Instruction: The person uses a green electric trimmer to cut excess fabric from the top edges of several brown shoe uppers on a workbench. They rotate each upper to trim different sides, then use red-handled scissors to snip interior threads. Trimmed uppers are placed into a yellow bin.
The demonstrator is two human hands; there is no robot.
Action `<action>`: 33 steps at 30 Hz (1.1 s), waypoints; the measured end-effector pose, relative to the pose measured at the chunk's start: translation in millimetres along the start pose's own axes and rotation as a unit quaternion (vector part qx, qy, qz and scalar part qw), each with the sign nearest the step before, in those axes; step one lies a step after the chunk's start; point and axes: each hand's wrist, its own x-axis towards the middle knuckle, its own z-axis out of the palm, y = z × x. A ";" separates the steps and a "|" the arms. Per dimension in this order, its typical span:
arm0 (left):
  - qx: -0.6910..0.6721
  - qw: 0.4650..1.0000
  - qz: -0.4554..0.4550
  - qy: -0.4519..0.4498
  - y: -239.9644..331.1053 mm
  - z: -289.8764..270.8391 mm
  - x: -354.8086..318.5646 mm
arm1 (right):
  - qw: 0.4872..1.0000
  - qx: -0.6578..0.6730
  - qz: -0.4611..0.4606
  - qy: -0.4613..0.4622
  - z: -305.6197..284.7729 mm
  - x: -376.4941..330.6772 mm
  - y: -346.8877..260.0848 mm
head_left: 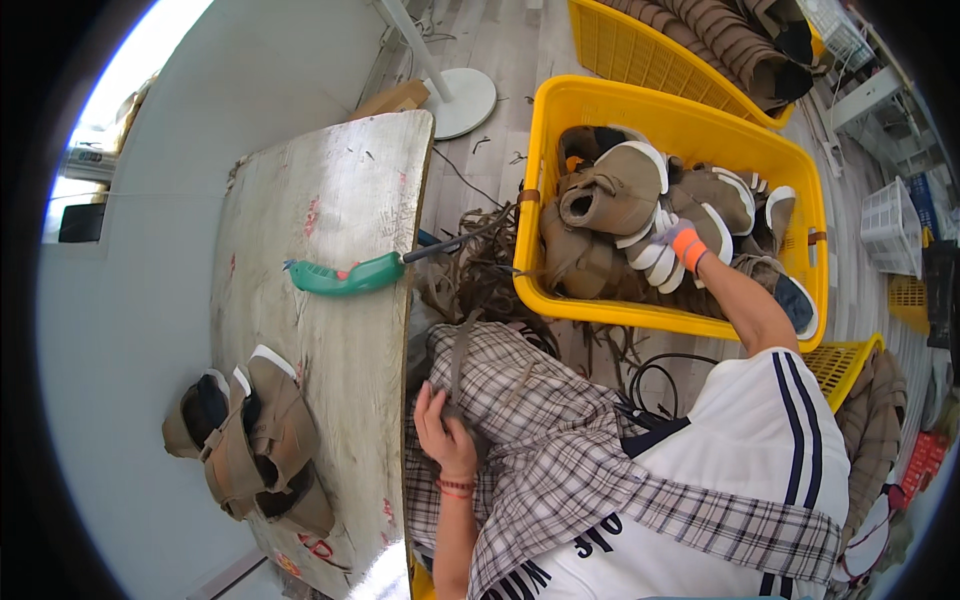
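My right hand [682, 243], in a light glove with an orange cuff, reaches into a yellow plastic basket [665, 92]. Its fingers close on the white rim of a brown shoe upper [705, 238] in the pile; the fingertips are partly hidden. Next to the table's edge, over my checked apron, my bare left hand [447, 437] is raised with its fingers apart and nothing plainly held. A narrow brown strip [460, 355] lies by its fingertips. Several brown shoe uppers [262, 430] with white rims lie together on the worn table [345, 370].
A green-handled tool [348, 275] with a dark cord lies across the table. Brown strip scraps [475, 265] are heaped between table and basket. A second yellow basket [660, 50] holds stacked brown pieces. A white round stand base [462, 103] stands behind the table.
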 end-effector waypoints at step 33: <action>-0.637 0.756 -0.107 -0.109 85.6 58.3 139.6 | 0.891 0.091 -0.440 0.066 -69.2 -214.4 -184.9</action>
